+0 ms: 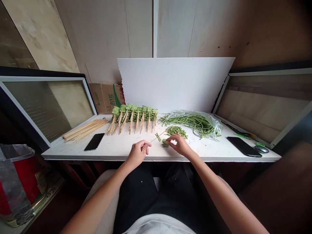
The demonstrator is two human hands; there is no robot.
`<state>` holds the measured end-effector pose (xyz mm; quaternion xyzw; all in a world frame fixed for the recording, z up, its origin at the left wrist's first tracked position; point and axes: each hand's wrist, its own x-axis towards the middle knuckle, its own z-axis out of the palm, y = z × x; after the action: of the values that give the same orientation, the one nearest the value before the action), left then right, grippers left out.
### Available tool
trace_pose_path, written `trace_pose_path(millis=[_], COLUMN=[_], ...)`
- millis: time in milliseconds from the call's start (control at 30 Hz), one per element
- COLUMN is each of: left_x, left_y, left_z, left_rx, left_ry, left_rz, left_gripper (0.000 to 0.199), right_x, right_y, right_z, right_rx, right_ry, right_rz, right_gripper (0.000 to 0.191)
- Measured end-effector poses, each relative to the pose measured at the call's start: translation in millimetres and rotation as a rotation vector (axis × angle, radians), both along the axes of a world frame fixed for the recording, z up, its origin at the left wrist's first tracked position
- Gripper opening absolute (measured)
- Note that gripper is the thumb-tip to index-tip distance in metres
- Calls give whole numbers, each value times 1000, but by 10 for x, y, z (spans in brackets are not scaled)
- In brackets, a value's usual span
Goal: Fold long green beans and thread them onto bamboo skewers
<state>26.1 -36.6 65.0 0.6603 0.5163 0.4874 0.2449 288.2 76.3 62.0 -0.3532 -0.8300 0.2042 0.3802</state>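
Note:
My left hand (138, 152) is pinched on a thin bamboo skewer (158, 136), whose tip points to the far right over the white table top (117, 150). A short green bean piece (158, 137) lies at or on the skewer; I cannot tell which. My right hand (179, 145) hangs close by, its fingertips down at a small group of cut bean pieces (165, 142). Just behind is a heap of cut green beans (175, 131). I cannot tell whether those fingers hold a piece.
A row of bean-threaded skewers (134, 113) lies at the back, beside long beans in a plastic bag (192, 123). Loose bare skewers (84, 130), several phones, green-handled scissors (243, 135), a white foam board (173, 84) and a cardboard box (106, 97) surround the table.

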Motion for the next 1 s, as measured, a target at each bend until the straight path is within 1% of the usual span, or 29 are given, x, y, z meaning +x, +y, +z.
trace_pose_path(millis=[100, 200, 300, 400, 433, 500, 667, 733, 800, 867, 1000], left_x=[-7, -8, -9, -7, -6, -5, -15, -19, -18, -14, -6], left_y=[15, 21, 20, 15, 15, 18, 43, 50, 50, 44, 36], left_z=[-21, -30, -28, -22, -22, -26, -64, -77, -81, -79, -75], left_rx=[0, 2, 2, 2, 4, 7, 12, 7, 0, -8, -24], left_ry=[1, 3, 3, 3, 2, 2, 6, 13, 19, 22, 25], left_rz=[-1, -5, -9, -9, -9, -11, -11, -20, -31, -39, -42], left_gripper=[41, 41, 42, 41, 41, 41, 40, 39, 38, 37, 37], right_x=[19, -25, -69, -81, -78, -66, -30, -14, 5, 26, 57], right_y=[48, 51, 33, 18, 18, 24, 23, 11, 5, 13, 55], right_z=[-108, -202, -243, -218, -196, -136, 74, 145, 187, 198, 167], right_rx=[143, 212, 221, 184, 147, 25, -376, -514, -631, -716, -760], right_ry=[-204, -308, -326, -247, -193, -29, 565, 736, 855, 933, 993], right_rz=[11, -30, -72, -80, -74, -53, 21, 64, 94, 111, 179], right_gripper=[21, 17, 18, 20, 21, 26, 44, 40, 33, 30, 27])
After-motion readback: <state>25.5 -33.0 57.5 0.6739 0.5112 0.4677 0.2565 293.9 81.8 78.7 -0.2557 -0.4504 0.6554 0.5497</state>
